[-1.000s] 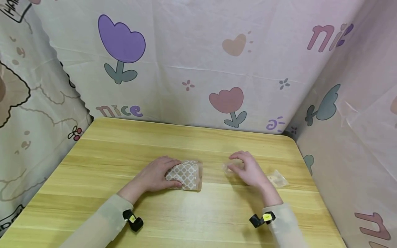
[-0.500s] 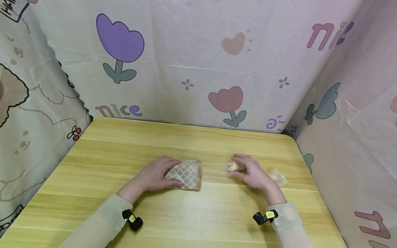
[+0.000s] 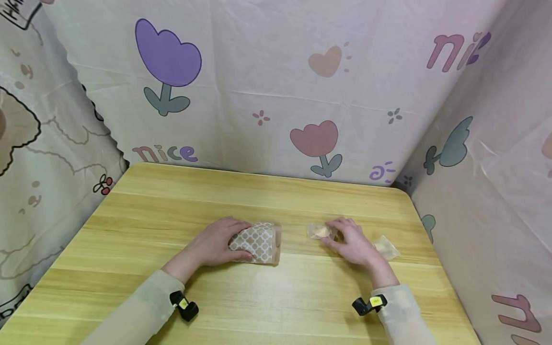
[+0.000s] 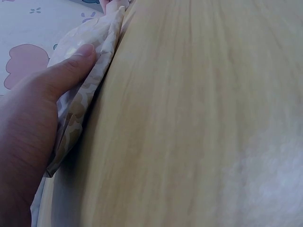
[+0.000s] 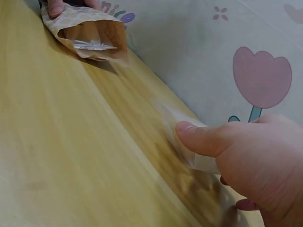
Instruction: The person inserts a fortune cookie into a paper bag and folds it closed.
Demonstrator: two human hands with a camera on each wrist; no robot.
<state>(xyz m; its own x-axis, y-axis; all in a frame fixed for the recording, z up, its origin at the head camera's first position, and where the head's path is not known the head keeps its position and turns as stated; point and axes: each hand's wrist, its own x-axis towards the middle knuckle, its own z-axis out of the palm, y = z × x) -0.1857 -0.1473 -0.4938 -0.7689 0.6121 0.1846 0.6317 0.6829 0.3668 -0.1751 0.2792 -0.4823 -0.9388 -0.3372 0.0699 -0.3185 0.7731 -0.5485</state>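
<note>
My left hand [image 3: 220, 242] holds a brown paper bag [image 3: 258, 244] with a white lattice print, thumb on the near edge and fingers on the far one. The bag lies flat, its mouth facing right. In the right wrist view the mouth of the paper bag [image 5: 94, 35] gapes, and a shiny clear wrapper [image 5: 90, 42] shows inside. To its right, my right hand [image 3: 351, 242] pinches a small clear packet [image 3: 319, 231] with something pale yellow in it. The thumb lies over the packet [image 5: 180, 135] in the right wrist view; most fingertips are hidden there.
A second clear packet [image 3: 387, 247] with pale contents lies on the wooden table [image 3: 267, 306], just right of my right wrist. A printed cloth [image 3: 241, 72] hangs behind the table and along both sides. Each sleeve carries a small black camera [image 3: 185, 306].
My right hand has lowered onto the left packet and closed its fingers on it. The packet has shifted slightly left. My left hand and the paper bag have stayed in place.
</note>
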